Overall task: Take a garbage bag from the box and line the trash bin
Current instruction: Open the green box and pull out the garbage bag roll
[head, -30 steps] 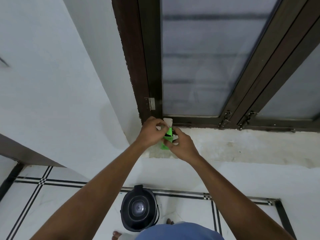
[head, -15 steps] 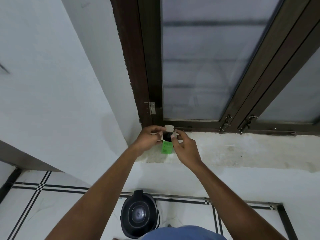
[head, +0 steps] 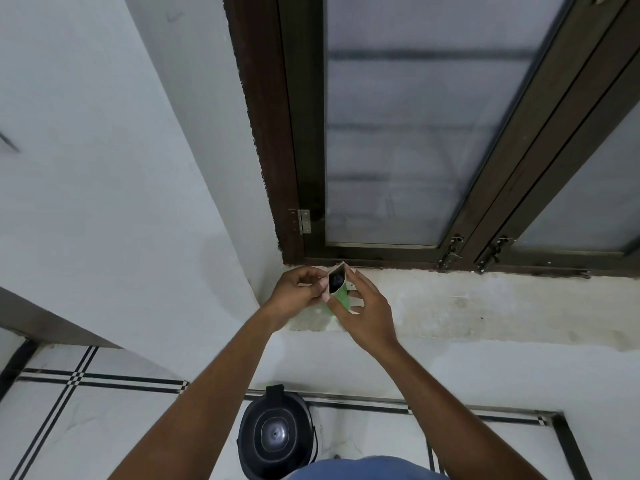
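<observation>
A small green garbage bag box is held over the window ledge, its top end open and a dark roll showing inside. My left hand pinches the box's open end from the left. My right hand grips the box from the right and below, hiding most of its green side. On the floor below stands the black trash bin, seen from above with its lid down.
The rough concrete window ledge runs to the right under a dark wooden window frame with frosted glass. White walls meet at the corner on the left. White floor tiles with black lines surround the bin.
The box's top flap has come open and the dark roll inside now shows. Both hands stayed at the ledge and shifted only slightly.
</observation>
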Demonstrator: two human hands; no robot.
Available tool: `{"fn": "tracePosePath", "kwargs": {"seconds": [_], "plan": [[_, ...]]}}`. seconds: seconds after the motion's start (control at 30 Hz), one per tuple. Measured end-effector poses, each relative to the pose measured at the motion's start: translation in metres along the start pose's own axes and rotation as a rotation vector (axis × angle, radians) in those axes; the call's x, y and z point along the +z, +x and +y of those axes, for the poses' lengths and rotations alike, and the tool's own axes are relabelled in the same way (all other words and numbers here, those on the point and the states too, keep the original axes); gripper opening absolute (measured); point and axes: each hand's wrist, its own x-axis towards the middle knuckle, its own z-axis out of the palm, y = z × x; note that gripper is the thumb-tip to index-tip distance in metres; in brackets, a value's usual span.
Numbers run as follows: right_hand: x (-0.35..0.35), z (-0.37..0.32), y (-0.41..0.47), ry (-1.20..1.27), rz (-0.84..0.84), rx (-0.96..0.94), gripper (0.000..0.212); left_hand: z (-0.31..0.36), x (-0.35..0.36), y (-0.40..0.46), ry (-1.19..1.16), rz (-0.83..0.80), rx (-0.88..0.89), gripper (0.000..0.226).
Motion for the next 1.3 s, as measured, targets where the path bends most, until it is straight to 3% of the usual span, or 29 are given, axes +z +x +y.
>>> {"fn": "tracePosePath", "kwargs": {"seconds": [0.1,0.27,0.37,0.47,0.57,0.73,0.83,1.07,1.17,1.3], "plan": [[0.002,0.002,0.003,-0.009,0.018,-0.012,0.086,0.0,0.002,-0.007,-0.001,-0.008,0.004,0.015],[-0.002,0.001,0.004,-0.024,0.06,-0.056,0.073,0.009,-0.003,-0.016,0.013,-0.009,0.008,0.014],[-0.004,0.004,0.005,-0.05,0.117,-0.055,0.063,0.015,0.004,-0.02,0.43,0.209,0.278,0.012],[-0.003,0.006,0.006,-0.093,0.139,-0.074,0.058,0.029,0.012,-0.018,0.738,0.137,0.507,0.018],[-0.002,0.007,0.007,-0.141,0.133,-0.087,0.059,0.049,0.017,-0.014,1.041,-0.029,0.452,0.032],[0.005,0.011,0.008,-0.199,0.122,-0.052,0.055,0.08,0.028,-0.005,1.406,-0.006,0.36,0.027],[0.014,0.016,0.01,-0.184,0.081,-0.006,0.053,0.089,0.037,-0.007,1.532,-0.043,0.403,0.023],[0.018,0.028,0.016,-0.149,-0.015,0.081,0.046,0.088,0.011,-0.019,1.352,0.049,0.493,0.024],[0.016,0.029,0.024,-0.125,-0.051,0.057,0.05,0.079,-0.004,-0.026,1.135,0.103,0.414,0.02],[0.011,0.023,0.04,-0.324,-0.025,0.038,0.051,0.07,-0.012,-0.048,0.902,0.339,0.478,0.022]]}}
